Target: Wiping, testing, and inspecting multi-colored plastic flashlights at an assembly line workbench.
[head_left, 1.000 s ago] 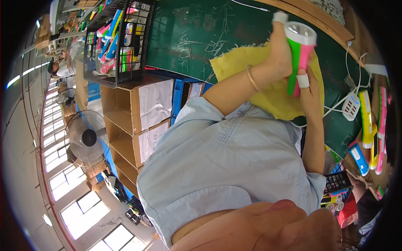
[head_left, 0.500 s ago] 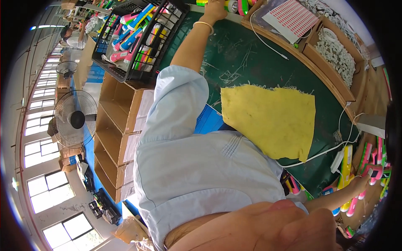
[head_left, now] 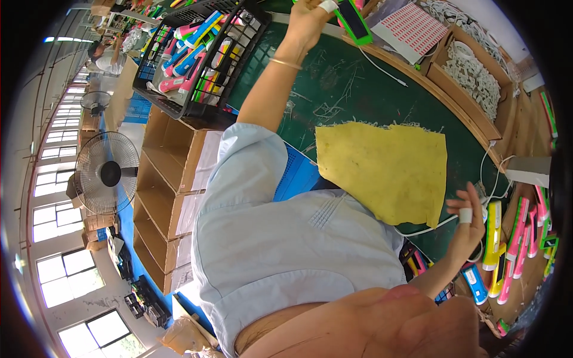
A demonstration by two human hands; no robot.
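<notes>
my left hand has swung out, now pinching the green torch near the crate; my right hand, fingers spread, has dropped beside the yellow torch.

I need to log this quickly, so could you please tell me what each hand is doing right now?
Left hand: closed on a green-edged flat device with a dark panel.
Right hand: open, empty, by the yellow handheld device.
</notes>
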